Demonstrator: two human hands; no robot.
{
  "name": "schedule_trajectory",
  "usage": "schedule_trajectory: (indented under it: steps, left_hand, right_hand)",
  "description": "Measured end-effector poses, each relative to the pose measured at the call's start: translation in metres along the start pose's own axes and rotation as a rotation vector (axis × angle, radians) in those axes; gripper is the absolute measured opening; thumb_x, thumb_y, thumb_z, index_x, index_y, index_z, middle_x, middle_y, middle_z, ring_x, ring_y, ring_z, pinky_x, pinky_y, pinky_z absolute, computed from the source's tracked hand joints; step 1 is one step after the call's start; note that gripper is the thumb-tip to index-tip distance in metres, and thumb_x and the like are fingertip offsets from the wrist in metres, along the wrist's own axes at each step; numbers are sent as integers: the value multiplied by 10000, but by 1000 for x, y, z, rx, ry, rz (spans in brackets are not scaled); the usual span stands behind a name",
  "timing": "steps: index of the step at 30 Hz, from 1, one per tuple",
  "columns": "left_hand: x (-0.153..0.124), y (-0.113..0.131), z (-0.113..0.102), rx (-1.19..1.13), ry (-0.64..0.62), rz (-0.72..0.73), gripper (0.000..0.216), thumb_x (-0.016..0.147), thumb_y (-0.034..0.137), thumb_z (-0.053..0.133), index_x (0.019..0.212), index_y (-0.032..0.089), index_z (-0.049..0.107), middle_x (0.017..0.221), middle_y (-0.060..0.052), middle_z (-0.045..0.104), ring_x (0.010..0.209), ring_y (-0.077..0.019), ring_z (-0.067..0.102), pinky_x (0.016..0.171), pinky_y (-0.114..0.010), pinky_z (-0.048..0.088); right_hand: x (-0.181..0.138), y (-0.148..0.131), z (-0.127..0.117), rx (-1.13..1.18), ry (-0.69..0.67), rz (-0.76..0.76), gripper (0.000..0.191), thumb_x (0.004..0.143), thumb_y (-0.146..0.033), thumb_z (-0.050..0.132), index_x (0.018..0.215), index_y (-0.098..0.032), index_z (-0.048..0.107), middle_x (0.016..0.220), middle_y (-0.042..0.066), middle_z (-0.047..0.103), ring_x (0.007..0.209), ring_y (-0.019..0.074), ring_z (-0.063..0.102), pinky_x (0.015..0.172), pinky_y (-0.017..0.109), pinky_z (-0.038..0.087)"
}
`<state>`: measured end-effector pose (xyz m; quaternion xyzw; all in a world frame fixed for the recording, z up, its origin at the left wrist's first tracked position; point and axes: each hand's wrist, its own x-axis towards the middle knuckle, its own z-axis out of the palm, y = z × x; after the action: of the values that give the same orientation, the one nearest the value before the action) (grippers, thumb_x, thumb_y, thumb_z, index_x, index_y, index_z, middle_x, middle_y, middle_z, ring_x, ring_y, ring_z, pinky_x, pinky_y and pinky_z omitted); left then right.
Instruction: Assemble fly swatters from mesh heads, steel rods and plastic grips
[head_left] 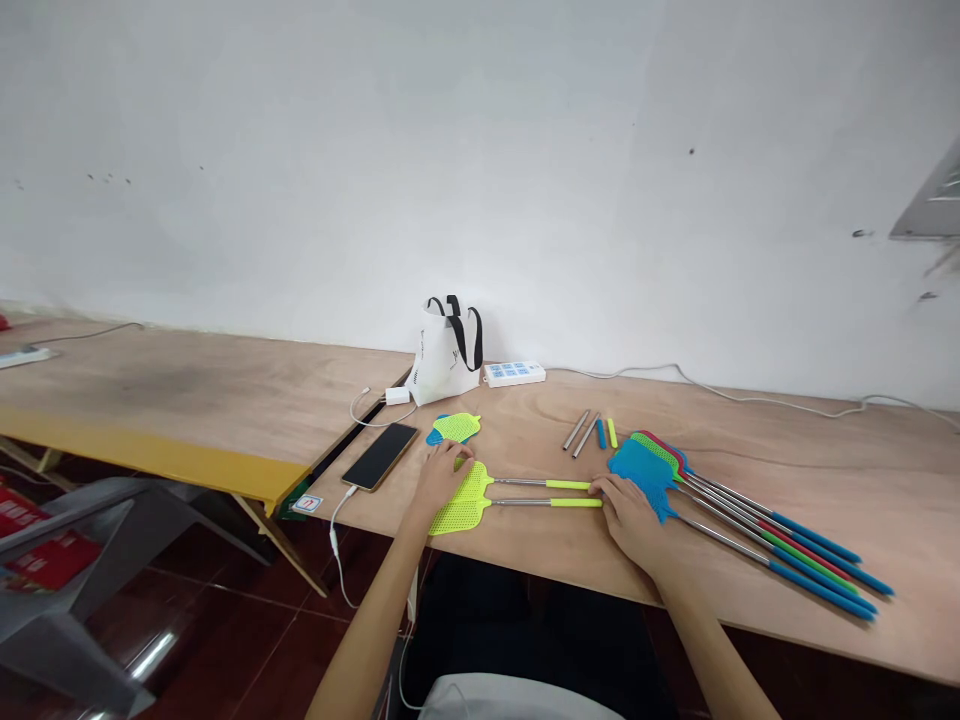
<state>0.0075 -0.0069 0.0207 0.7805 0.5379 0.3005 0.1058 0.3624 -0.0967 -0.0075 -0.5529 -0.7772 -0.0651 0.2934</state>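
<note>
Two yellow fly swatters [462, 514] lie side by side near the front edge of the worktop [525, 560], between the person's hands, handles pointing right. The left hand [441, 480] rests with bent fingers at the farther mesh head, and the right hand [628, 515] meets the handle ends, seemingly to keep the pair level; whether either grip is closed I cannot tell. Beside the right hand, stacked swatters [643, 468] lie with heads overlapped, probably to stay in one bundle. Loose metal tubes [586, 436] and short sleeves [612, 433] sit behind, apparently within easy reach.
</note>
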Motion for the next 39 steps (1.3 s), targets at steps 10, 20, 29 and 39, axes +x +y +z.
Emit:
schedule_trajectory:
  steps: [10, 20, 29, 39]
  left_hand:
    - [1, -4, 3, -12, 4, 3, 136, 961, 295, 553, 965, 231, 674, 1088, -57, 670, 1093, -273, 600, 1003, -439, 419]
    - [1, -4, 4, -11, 7, 5, 143, 965, 300, 546, 965, 229, 670, 1091, -61, 667, 1096, -276, 599, 990, -434, 422]
    - [1, -7, 5, -18, 13, 23, 163, 967, 312, 544, 968, 220, 679, 1077, -62, 669, 1083, -277, 601, 987, -438, 424]
    - [1, -3, 3, -16, 11, 19, 153, 960, 287, 542, 967, 219, 679, 1071, -66, 668, 1076, -274, 604, 979, -432, 429]
  right_hand:
    - [-1, 2, 2, 38, -12, 15, 322, 945, -95, 355, 1033, -272, 610, 1090, 48, 687, 1018, 228, 626, 959, 420, 456]
    - [-1, 3, 3, -2, 2, 4, 327, 921, -84, 373, 1023, -269, 623, 1072, 49, 692, 1011, 226, 639, 940, 403, 473]
    - [-2, 4, 3, 42, -15, 14, 313, 939, -94, 353, 1018, -259, 607, 1086, 58, 686, 1033, 232, 628, 955, 407, 457]
    - [-1, 4, 4, 41, -8, 29, 310, 951, -117, 341, 1001, -262, 610, 1080, 59, 688, 1020, 237, 625, 948, 411, 453]
